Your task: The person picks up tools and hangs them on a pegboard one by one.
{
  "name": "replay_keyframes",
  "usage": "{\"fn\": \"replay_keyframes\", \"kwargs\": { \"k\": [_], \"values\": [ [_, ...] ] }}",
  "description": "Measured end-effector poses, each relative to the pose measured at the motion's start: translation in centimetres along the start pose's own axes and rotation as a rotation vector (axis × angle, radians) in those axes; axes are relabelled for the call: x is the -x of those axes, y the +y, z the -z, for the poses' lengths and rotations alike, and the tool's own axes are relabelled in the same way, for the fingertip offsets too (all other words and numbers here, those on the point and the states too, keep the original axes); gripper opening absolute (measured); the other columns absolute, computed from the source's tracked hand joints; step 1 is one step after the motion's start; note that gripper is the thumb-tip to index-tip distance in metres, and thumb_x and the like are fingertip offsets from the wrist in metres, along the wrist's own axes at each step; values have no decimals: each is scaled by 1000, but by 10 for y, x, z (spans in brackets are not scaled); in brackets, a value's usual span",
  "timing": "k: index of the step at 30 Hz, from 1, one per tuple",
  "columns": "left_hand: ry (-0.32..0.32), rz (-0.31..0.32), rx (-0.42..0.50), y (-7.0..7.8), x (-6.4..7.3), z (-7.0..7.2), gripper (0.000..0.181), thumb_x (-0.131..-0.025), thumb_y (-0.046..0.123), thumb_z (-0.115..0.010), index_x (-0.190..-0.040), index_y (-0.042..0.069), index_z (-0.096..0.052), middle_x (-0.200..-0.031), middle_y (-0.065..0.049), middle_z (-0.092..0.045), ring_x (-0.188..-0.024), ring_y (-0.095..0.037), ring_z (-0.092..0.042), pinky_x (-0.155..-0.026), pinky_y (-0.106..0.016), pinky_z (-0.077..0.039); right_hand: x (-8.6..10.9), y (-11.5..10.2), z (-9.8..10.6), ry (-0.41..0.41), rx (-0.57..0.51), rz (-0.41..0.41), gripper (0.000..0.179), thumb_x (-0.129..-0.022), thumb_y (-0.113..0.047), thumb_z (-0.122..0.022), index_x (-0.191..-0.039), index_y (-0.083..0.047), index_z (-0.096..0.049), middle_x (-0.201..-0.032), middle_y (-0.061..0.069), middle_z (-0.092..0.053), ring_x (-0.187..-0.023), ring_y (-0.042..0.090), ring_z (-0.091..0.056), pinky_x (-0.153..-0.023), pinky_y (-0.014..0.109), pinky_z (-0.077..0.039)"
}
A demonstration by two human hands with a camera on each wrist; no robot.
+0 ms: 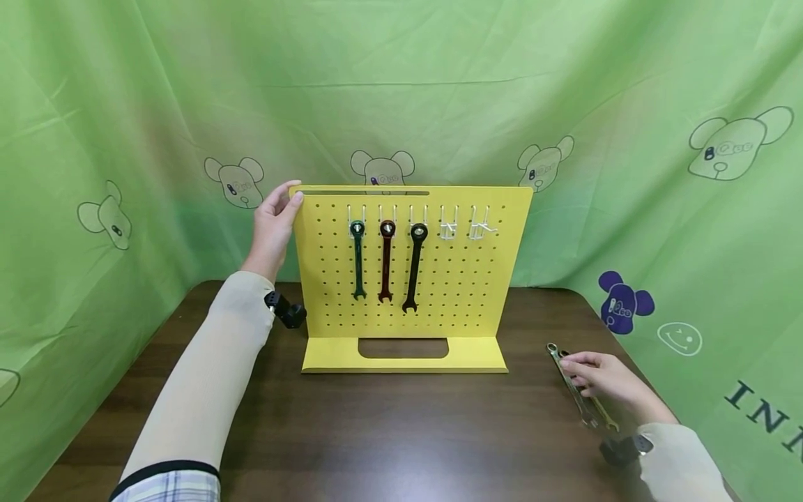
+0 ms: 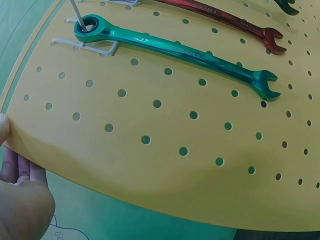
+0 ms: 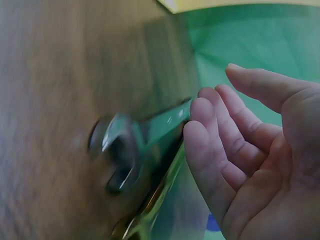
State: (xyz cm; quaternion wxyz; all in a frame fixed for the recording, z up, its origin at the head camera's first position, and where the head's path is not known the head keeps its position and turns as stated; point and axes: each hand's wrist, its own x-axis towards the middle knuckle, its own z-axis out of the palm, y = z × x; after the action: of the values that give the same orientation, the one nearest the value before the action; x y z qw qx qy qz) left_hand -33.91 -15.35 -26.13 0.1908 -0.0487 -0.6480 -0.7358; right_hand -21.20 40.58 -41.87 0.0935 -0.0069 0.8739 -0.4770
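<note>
At the upper left corner of a yellow pegboard (image 1: 452, 279), my left hand (image 1: 272, 226) grips the edge, thumb in front and fingers behind. Three ratchet wrenches hang there by their ring ends: a green wrench (image 1: 358, 261), a red wrench (image 1: 385, 261) and a black wrench (image 1: 415, 268). On the right of the table, my right hand (image 1: 607, 380) is over a silver wrench (image 1: 572, 387) and a yellow-gold wrench (image 1: 606, 414). Its thumb stands apart from the loosely bent fingers (image 3: 200, 145) in the right wrist view. The fingertips are close to both wrenches; contact is unclear.
White wire hooks (image 1: 448, 230) without tools are on the pegboard's right part. The board's foot (image 1: 401, 368) stands on a dark brown wooden table (image 1: 401, 432). A green printed curtain (image 1: 401, 90) surrounds the table at the back and sides.
</note>
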Motion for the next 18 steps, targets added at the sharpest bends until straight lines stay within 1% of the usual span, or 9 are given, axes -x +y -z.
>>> {"fn": "replay_keyframes", "kwargs": {
  "k": [6, 11, 14, 18],
  "values": [
    [3, -6, 3, 0, -1, 0, 33, -100, 22, -63, -133, 16, -64, -115, -4, -61, -101, -15, -58, -94, -29, -51, -2, 17, 5, 10, 52, -42, 45, -102, -17, -59, -122, 22, -52, -99, 12, -70, -80, 14, -65, -67, 30, -60],
    [1, -16, -5, 0, -1, 0, 33, -101, 22, -62, -133, 16, -63, -115, -4, -61, -101, -15, -59, -94, -29, -52, -3, 23, 6, 40, 98, -61, 43, -101, -18, -60, -120, 21, -56, -98, 12, -70, -80, 14, -64, -66, 29, -59],
    [-2, -19, -4, -1, -1, 0, 34, -101, 22, -62, -134, 14, -63, -115, -4, -61, -101, -15, -59, -94, -29, -51, -6, 25, 5, 59, 136, -73, 42, -98, -21, -65, -115, 17, -61, -91, 8, -70, -78, 13, -62, -64, 28, -59],
    [-4, -13, -2, -1, -1, 0, 36, -101, 22, -62, -135, 13, -62, -115, -3, -60, -101, -14, -58, -94, -29, -51, -9, 24, 2, 88, 196, -107, 36, -92, -25, -73, -103, 9, -70, -77, 1, -65, -71, 12, -60, -60, 26, -58]
  ]
}}
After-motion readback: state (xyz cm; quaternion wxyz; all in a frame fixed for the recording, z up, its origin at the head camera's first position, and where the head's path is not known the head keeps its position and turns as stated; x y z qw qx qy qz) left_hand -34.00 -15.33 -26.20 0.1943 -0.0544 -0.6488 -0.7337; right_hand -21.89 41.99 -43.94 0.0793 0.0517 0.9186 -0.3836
